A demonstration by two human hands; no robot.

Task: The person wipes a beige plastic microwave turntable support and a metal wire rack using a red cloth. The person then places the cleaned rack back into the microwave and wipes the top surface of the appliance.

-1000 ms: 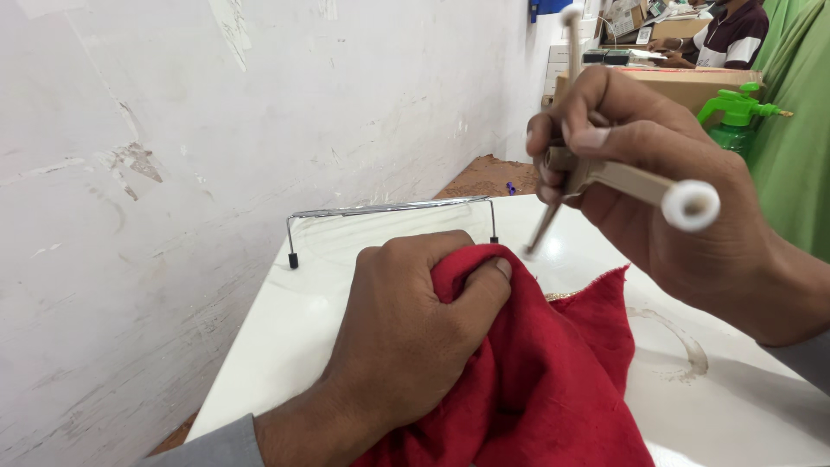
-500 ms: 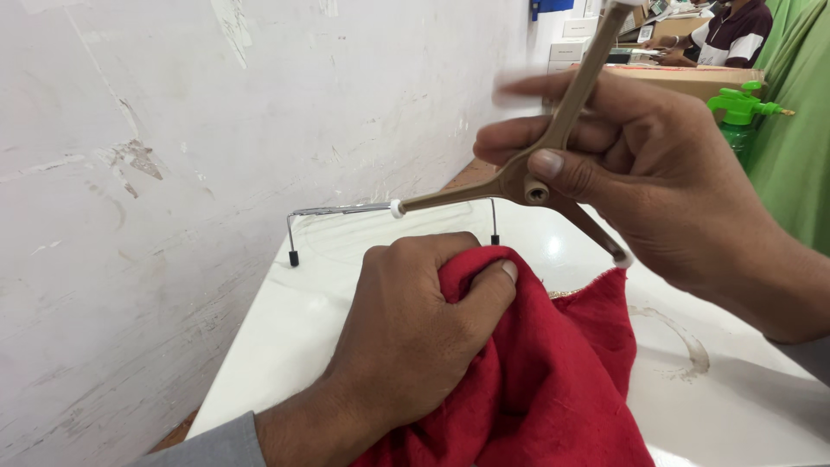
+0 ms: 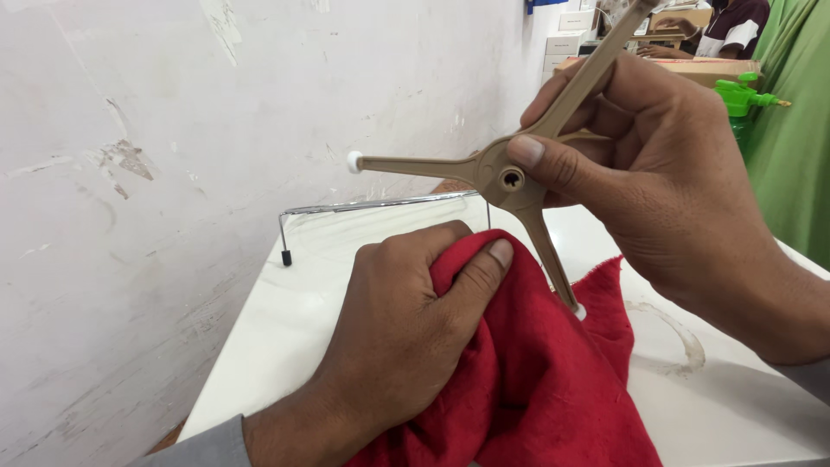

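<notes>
My right hand (image 3: 674, 190) holds a tan plastic spider-shaped part (image 3: 506, 177) with three thin arms and white tips, thumb pressed by its round hub. One arm points left, one goes up past the frame top, and one slants down to touch a red cloth (image 3: 536, 380). My left hand (image 3: 406, 337) is bunched on that red cloth, which lies on a white tabletop (image 3: 285, 337).
A bent chrome wire frame (image 3: 363, 207) with a black foot stands on the table near a scuffed white wall (image 3: 156, 173). A green spray bottle (image 3: 743, 95) and green fabric are at the right. Another person sits by cardboard boxes at the far back.
My right hand has turned the tan part, so its hub faces me and one arm reaches left. My left hand stays gripped on the red cloth.
</notes>
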